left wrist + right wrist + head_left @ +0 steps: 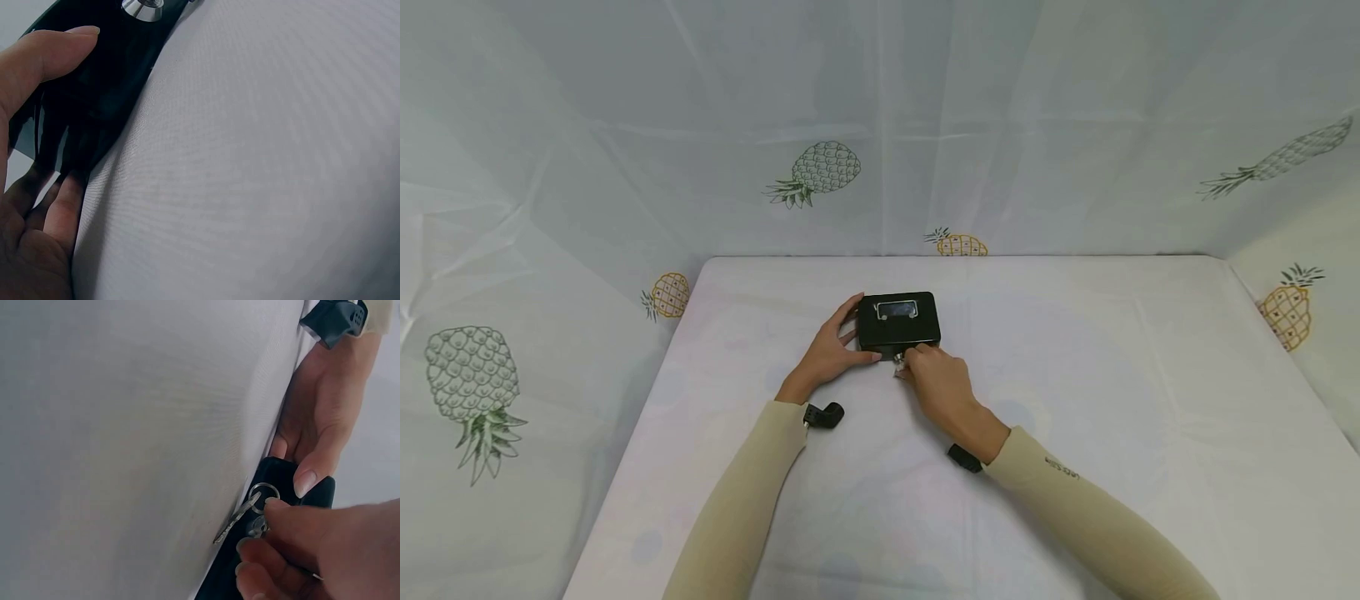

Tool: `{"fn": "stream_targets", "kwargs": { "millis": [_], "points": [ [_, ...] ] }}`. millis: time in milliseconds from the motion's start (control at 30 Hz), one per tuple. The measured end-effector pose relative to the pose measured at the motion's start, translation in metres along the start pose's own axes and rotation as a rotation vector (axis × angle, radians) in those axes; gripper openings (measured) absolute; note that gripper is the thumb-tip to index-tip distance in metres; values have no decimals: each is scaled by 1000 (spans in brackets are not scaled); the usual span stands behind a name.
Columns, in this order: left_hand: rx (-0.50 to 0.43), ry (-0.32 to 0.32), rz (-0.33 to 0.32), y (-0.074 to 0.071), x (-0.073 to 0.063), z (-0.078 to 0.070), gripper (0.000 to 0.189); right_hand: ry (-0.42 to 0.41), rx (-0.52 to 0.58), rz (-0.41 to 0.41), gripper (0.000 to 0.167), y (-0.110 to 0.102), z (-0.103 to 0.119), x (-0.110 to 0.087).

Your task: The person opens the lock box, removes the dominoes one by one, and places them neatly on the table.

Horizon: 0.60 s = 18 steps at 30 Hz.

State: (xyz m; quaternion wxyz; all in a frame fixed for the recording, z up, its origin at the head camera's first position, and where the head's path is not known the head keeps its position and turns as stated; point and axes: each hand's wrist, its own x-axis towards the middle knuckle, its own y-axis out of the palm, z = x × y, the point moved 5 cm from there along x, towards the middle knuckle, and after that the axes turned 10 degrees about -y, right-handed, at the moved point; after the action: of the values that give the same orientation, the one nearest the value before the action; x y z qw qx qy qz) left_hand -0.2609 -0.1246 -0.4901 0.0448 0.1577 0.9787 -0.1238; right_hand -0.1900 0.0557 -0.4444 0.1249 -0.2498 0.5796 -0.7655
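A black cash box (874,335) with a metal handle on its lid lies on the table. My left hand (827,354) grips its left end; in the left wrist view the thumb (65,53) presses the front face and the other fingers lie at the side. A silver lock (144,9) sits in that front face. At the lock, my right hand (942,385) pinches a key with curled fingers, the key mostly hidden behind them. From it a key ring (264,484) loops out by the thumb tip, with a second key (236,519) dangling along the box front.
A white cloth covers the table (1075,375), whose back edge runs behind the box. Pale curtains with printed pineapples (826,167) hang behind and at both sides. A black wrist camera (826,416) sits at the left cuff and another (964,457) at the right.
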Motion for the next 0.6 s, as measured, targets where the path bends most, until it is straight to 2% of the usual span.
{"fn": "stream_targets", "kwargs": {
  "millis": [100, 200, 333, 400, 500, 600],
  "points": [
    [7, 0, 3, 0, 0, -1, 110, 3, 47, -35, 11, -2, -4, -5],
    [12, -6, 6, 1, -1, -1, 110, -18, 97, -127, 8, -7, -10, -10],
    [11, -19, 9, 1, -1, -1, 111, -82, 124, -268, 15, -18, -23, -14],
    [4, -24, 15, 1, -1, 0, 111, -101, 119, -302, 21, -21, -31, -13],
    [-5, -28, 27, 1, -2, 0, 112, -107, 108, -295, 35, -23, -43, -9],
    [-6, -27, 35, 1, -2, 0, 112, -100, 124, -239, 55, -22, -54, -3]
  ]
}}
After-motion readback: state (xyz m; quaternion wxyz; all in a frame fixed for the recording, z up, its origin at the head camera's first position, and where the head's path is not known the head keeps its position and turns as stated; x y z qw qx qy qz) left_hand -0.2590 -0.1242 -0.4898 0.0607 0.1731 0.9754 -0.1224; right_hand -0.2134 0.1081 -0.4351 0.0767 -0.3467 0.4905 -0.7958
